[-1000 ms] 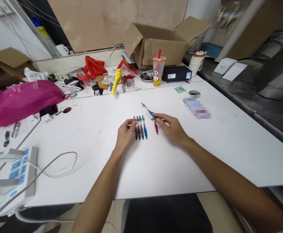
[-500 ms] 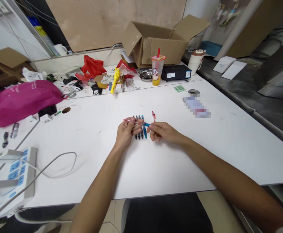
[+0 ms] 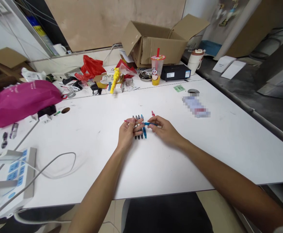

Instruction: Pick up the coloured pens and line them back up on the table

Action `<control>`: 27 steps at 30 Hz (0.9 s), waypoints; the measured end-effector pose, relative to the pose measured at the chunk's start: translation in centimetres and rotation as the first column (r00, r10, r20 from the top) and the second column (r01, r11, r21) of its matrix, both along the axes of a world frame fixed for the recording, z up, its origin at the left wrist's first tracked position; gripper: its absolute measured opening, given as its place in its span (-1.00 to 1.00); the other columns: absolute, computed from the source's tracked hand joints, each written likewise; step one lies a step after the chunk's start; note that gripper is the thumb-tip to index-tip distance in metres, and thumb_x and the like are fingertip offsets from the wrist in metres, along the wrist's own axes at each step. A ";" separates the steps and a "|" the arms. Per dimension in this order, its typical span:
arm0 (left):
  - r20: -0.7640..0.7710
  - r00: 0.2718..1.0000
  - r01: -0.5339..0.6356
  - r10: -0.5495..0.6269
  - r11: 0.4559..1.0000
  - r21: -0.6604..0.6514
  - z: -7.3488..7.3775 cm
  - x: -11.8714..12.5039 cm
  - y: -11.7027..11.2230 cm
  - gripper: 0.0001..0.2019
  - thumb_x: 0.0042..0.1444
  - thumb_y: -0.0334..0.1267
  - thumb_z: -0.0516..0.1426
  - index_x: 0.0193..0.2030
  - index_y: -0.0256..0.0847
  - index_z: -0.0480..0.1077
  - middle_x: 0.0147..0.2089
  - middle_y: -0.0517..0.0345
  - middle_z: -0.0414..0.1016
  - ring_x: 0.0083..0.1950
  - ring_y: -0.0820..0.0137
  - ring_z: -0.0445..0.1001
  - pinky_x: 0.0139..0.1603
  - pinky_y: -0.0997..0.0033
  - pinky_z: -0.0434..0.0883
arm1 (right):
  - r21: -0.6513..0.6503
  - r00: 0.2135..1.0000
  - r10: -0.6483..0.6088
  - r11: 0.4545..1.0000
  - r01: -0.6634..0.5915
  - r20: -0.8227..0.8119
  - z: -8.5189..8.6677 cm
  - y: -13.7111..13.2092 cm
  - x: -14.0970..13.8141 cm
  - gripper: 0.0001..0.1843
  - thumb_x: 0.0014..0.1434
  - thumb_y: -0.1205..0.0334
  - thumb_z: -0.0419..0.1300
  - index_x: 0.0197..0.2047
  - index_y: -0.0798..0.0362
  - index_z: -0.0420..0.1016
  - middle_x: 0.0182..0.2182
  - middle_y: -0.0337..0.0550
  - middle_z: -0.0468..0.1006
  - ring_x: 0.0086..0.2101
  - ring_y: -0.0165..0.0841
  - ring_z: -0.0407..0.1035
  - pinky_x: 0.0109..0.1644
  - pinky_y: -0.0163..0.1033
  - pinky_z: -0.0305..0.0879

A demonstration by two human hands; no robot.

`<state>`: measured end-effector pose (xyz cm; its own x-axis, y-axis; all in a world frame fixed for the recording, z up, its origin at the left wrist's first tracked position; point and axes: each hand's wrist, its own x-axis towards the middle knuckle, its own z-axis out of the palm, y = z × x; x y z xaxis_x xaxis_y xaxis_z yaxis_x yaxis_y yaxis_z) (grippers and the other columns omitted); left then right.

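Observation:
My left hand (image 3: 127, 132) is closed on a slim pen piece with a red end (image 3: 125, 121), held level above the table. My right hand (image 3: 165, 128) pinches a blue pen barrel (image 3: 148, 123) between thumb and fingers. The two pieces lie in one line, and my left fingers partly cover where they meet, so I cannot tell whether they are joined. Beneath my left fingers several dark pens (image 3: 138, 137) lie side by side, with a blue pen (image 3: 144, 132) at their right. Just behind my right hand lies a red pen (image 3: 153, 113), partly hidden.
A white power strip (image 3: 22, 171) with a looping cable stands at the left. Along the back are a pink bag (image 3: 25, 100), a red plastic bag (image 3: 93, 66), a drink cup (image 3: 158, 69), a black box (image 3: 175, 72) and a cardboard box (image 3: 161, 48). A tape roll (image 3: 193, 92) lies right.
My right hand has shifted its hold on the blue barrel, its fingers now raised and more of the barrel's right end showing. My left hand has barely moved.

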<state>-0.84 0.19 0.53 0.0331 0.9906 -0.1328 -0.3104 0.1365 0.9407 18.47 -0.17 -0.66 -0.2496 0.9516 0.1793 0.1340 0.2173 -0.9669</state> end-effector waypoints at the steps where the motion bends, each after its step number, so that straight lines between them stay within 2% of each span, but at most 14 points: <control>1: 0.005 1.000 -0.005 0.005 1.000 -0.001 0.0 0.0 0.0 -0.60 0.18 0.09 0.30 -0.13 -0.24 0.43 0.08 -0.17 0.65 -0.19 0.34 0.70 -0.36 0.50 0.60 | 0.011 1.000 -0.018 1.000 0.018 -0.003 0.0 0.0 0.0 -0.70 0.30 0.00 0.24 0.01 -0.04 0.44 -0.08 -0.07 0.57 -0.16 -0.27 0.46 -0.07 -0.09 0.41; 5: 0.024 1.000 -0.015 0.015 1.000 -0.003 0.0 0.0 0.0 -0.62 0.19 0.08 0.29 -0.15 -0.24 0.44 0.07 -0.19 0.65 -0.18 0.33 0.71 -0.36 0.52 0.60 | 0.007 0.999 -0.033 0.999 0.033 -0.024 0.1 0.0 -0.1 -0.66 0.31 0.03 0.22 0.08 -0.03 0.40 -0.19 -0.11 0.57 -0.19 -0.27 0.47 -0.02 -0.05 0.40; 8: 0.038 0.999 -0.019 0.020 1.000 -0.015 -0.1 0.1 0.0 -0.63 0.21 0.06 0.28 -0.16 -0.24 0.43 0.07 -0.20 0.65 -0.15 0.30 0.71 -0.35 0.52 0.60 | 0.041 0.998 -0.057 0.997 0.058 -0.024 0.3 0.0 -0.3 -0.64 0.27 0.06 0.27 0.08 -0.02 0.43 -0.16 -0.09 0.58 -0.13 -0.25 0.47 0.03 -0.04 0.39; 11: 0.038 0.999 -0.019 0.020 1.000 -0.022 0.0 0.2 0.0 -0.67 0.26 0.02 0.25 -0.15 -0.26 0.42 0.07 -0.21 0.65 -0.12 0.28 0.71 -0.35 0.54 0.59 | 0.018 0.998 -0.057 0.998 0.057 0.025 0.5 -0.1 -0.3 -0.73 0.30 0.03 0.23 -0.03 -0.01 0.53 -0.16 -0.08 0.61 -0.15 -0.25 0.47 -0.06 -0.06 0.39; 17: 0.158 0.984 -0.073 0.087 0.993 -0.092 0.5 0.3 0.0 -0.74 0.42 -0.10 0.08 -0.19 -0.26 0.36 -0.03 -0.21 0.68 -0.17 0.31 0.72 -0.38 0.58 0.57 | 0.109 0.990 -0.140 0.984 0.138 0.013 1.0 -0.1 -0.1 -0.79 0.22 0.06 0.31 -0.14 -0.04 0.63 -0.12 -0.09 0.61 -0.15 -0.24 0.45 -0.22 -0.16 0.36; 23: 0.260 0.939 -0.187 0.224 0.969 -0.160 0.8 -0.4 0.4 -0.78 0.46 -0.17 0.02 -0.19 -0.26 0.30 -0.07 -0.21 0.67 -0.25 0.36 0.72 -0.39 0.60 0.55 | 0.126 0.966 -0.221 0.963 0.239 -0.136 1.6 0.6 1.1 -0.74 0.14 0.03 0.40 -0.18 0.00 0.62 -0.20 -0.09 0.63 -0.27 -0.30 0.45 -0.23 -0.16 0.39; 27: 0.266 0.929 -0.230 0.258 0.964 -0.135 0.9 -0.8 0.5 -0.77 0.46 -0.16 0.02 -0.19 -0.25 0.29 -0.04 -0.20 0.66 -0.23 0.36 0.71 -0.40 0.61 0.54 | 0.067 0.917 -0.300 0.942 0.328 -0.264 1.9 1.3 2.2 -0.71 0.15 0.00 0.39 -0.21 0.02 0.53 -0.37 -0.16 0.59 -0.44 -0.38 0.37 -0.41 -0.24 0.28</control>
<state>-1.63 0.71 1.41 -0.1580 0.9548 -0.2518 -0.5939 0.1118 0.7967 20.69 1.09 1.20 0.1245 0.9451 0.3023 -0.0271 0.3078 -0.9511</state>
